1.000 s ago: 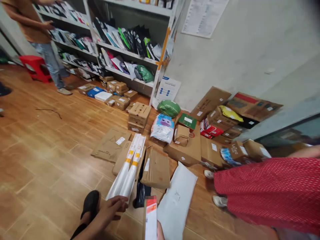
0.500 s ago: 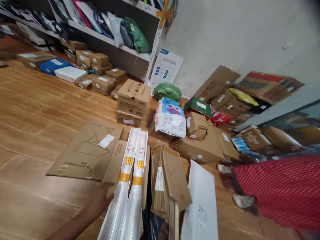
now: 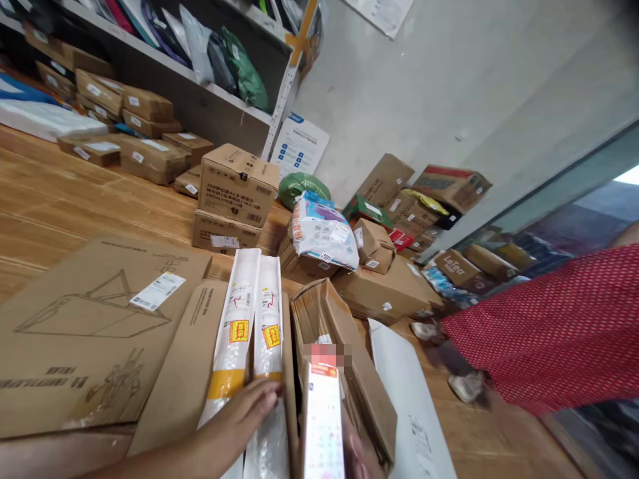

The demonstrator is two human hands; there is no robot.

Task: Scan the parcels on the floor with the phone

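My left hand [image 3: 244,416] lies across two long white bubble-wrapped packages. Its fingers stretch over the right-hand package [image 3: 269,313] near the orange tape, touching it and not wrapped around it. The left-hand package [image 3: 239,299] stands right beside, with a yellow and red sticker on it. In my right hand [image 3: 358,456], mostly hidden at the bottom edge, is a phone [image 3: 323,419] with a lit screen. Behind the phone leans an opened-looking brown carton [image 3: 349,346]. Flat brown cartons [image 3: 94,319] with a shipping label stand to the left of the wrapped packages.
A white flat parcel [image 3: 409,392] leans on the right. Beyond are stacked boxes [image 3: 237,186], a white and blue bag [image 3: 324,233] and more cartons along the wall. Shelves [image 3: 219,86] hold bagged parcels. A person in a red dotted garment [image 3: 549,326] stands at the right.
My left hand has moved right, from beside the wrapped packages onto them. The phone in my right hand has come up into view. My view has shifted closer to the packages.
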